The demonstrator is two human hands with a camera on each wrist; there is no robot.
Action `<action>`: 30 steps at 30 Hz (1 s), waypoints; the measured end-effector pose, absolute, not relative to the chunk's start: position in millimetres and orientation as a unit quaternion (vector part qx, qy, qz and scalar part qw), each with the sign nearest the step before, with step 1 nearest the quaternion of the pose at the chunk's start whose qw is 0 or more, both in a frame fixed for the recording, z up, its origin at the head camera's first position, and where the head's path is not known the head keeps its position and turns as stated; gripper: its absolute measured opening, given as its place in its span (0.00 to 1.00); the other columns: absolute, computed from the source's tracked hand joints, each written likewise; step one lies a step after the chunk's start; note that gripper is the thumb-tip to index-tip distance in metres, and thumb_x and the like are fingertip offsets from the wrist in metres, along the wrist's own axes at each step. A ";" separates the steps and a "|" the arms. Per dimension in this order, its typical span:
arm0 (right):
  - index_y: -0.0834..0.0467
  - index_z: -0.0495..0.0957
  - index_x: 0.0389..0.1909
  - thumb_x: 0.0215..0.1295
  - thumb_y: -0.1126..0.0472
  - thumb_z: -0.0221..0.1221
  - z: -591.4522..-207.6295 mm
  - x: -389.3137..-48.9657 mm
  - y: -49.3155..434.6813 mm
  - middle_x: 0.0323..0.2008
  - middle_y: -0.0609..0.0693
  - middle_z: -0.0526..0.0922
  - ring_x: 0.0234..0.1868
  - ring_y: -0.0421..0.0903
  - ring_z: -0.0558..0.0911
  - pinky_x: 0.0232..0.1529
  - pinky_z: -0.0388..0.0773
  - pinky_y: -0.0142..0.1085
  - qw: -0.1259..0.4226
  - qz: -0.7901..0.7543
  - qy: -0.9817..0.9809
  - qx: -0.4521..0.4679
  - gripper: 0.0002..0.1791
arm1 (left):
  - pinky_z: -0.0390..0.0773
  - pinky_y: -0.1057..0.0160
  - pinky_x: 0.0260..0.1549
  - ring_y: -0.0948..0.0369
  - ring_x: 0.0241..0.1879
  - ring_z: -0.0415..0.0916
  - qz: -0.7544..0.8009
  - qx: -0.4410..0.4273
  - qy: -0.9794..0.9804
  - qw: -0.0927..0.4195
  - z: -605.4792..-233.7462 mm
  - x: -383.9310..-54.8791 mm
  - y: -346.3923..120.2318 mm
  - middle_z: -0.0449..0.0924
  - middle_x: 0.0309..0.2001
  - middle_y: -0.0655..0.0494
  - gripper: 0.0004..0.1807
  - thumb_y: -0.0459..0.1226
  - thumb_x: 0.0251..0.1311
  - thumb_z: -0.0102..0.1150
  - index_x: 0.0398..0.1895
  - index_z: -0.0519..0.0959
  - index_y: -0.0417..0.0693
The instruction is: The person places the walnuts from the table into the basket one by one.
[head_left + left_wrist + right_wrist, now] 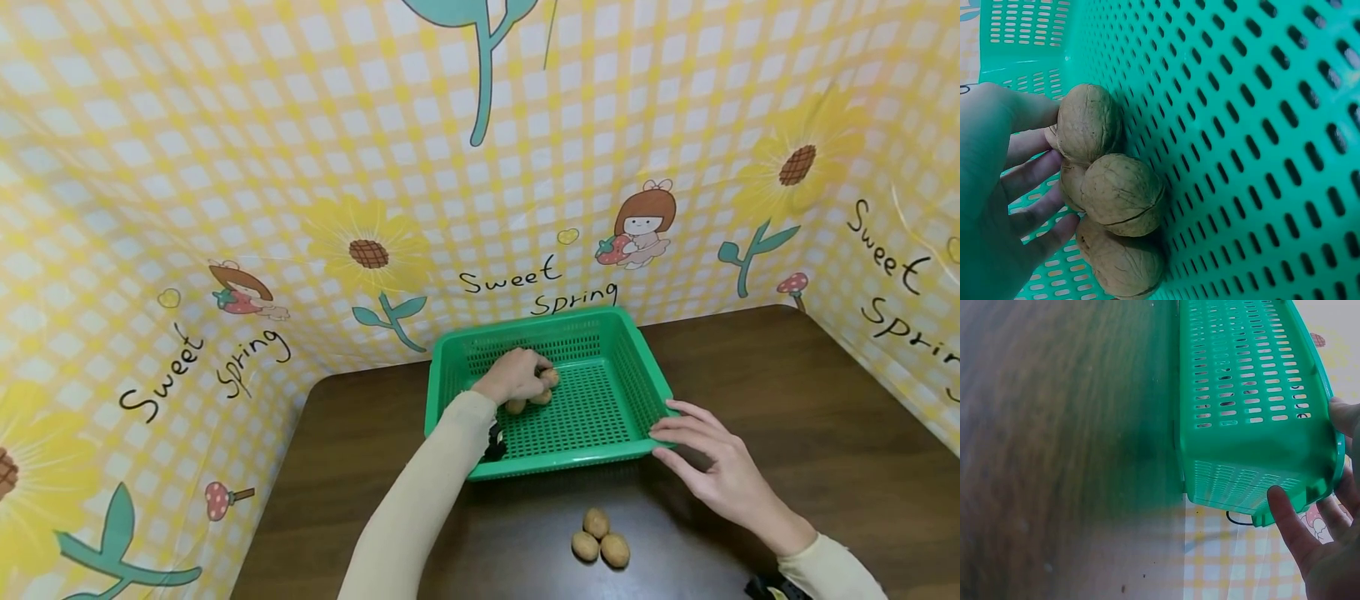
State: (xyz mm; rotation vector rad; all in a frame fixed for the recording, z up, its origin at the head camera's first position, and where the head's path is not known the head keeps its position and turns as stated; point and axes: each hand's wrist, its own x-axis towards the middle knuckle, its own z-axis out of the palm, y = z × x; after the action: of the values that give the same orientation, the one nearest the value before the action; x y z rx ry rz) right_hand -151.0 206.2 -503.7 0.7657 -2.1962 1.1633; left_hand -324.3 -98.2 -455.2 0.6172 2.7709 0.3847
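Inside the green plastic basket (600, 417), my left hand (516, 375) reaches down to a cluster of walnuts (1125, 194) on the slotted floor. Its thumb and fingertips touch the near side of the cluster, the fingers loosely extended. The uppermost walnut (1088, 122) lies against the thumb tip. The back of the hand hides part of the cluster in the head view. At the basket's near right corner, my right hand (716, 467) holds the rim, thumb on one side and fingers on the other. One fingertip presses the slotted outer wall (1241, 481).
Three walnuts (600, 542) sit together on the dark wooden table (367, 467) in front of the basket. A yellow checked cloth (480, 192) with flower prints stands around the table's back and sides, close behind the basket.
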 end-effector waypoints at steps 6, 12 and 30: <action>0.50 0.91 0.44 0.50 0.79 0.75 -504.2 -149.2 204.3 0.46 0.50 0.90 0.72 0.39 0.75 0.74 0.64 0.23 0.267 0.433 -0.812 0.284 0.24 | 0.82 0.54 0.63 0.56 0.61 0.82 0.131 0.211 0.957 0.149 -453.6 -321.7 -99.8 0.80 0.71 0.54 0.24 0.45 0.82 0.52 0.75 0.77 0.55; 0.50 0.91 0.44 0.50 0.78 0.76 -503.7 -147.8 203.2 0.46 0.50 0.91 0.72 0.39 0.75 0.74 0.65 0.24 0.267 0.431 -0.812 0.288 0.24 | 0.81 0.52 0.64 0.56 0.61 0.82 0.145 0.202 0.958 0.143 -450.3 -317.8 -101.1 0.78 0.73 0.56 0.25 0.49 0.82 0.54 0.77 0.75 0.57; 0.51 0.91 0.44 0.50 0.77 0.76 -500.5 -150.4 206.3 0.47 0.51 0.90 0.72 0.40 0.75 0.74 0.66 0.25 0.266 0.430 -0.814 0.284 0.23 | 0.76 0.52 0.71 0.56 0.71 0.76 0.146 0.349 0.925 0.027 -341.1 -251.7 -87.6 0.79 0.71 0.57 0.22 0.50 0.80 0.57 0.72 0.80 0.59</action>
State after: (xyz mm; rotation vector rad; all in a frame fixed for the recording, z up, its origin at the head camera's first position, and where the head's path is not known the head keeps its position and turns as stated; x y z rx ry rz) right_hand -150.4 206.3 -500.5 0.7677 -2.1982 1.1618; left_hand -251.7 -87.6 -341.1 1.0777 2.8573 0.4513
